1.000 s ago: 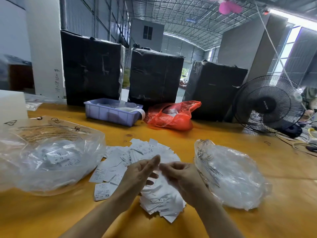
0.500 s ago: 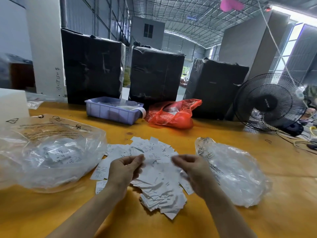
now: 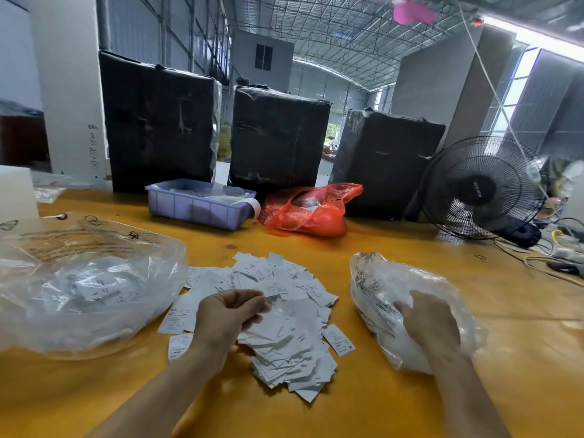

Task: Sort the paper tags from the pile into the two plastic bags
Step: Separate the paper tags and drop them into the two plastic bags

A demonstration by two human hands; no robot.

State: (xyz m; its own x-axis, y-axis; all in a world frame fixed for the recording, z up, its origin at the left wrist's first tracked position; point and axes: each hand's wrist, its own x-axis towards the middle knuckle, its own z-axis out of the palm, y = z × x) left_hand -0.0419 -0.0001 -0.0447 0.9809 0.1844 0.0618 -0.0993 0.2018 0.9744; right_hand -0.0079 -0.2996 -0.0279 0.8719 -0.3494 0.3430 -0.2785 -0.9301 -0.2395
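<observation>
Two bare forearms (no sleeves)

1. This is a warehouse or factory hall: a high roof of bare steel trusses (image 3: 331, 36) spans a long open shed with corrugated walls.
2. Three large bales wrapped in black plastic (image 3: 278, 137) stand on the far edge of a yellow worktable (image 3: 379, 406), like packed goods.
3. A lilac parts bin (image 3: 196, 207), a black standing fan (image 3: 483, 188) and loose cables (image 3: 556, 257) on the table mark a packing bench.

White tags (image 3: 278, 314) (black print), clear bags (image 3: 79, 289), yellow table (image 3: 379, 406)
</observation>
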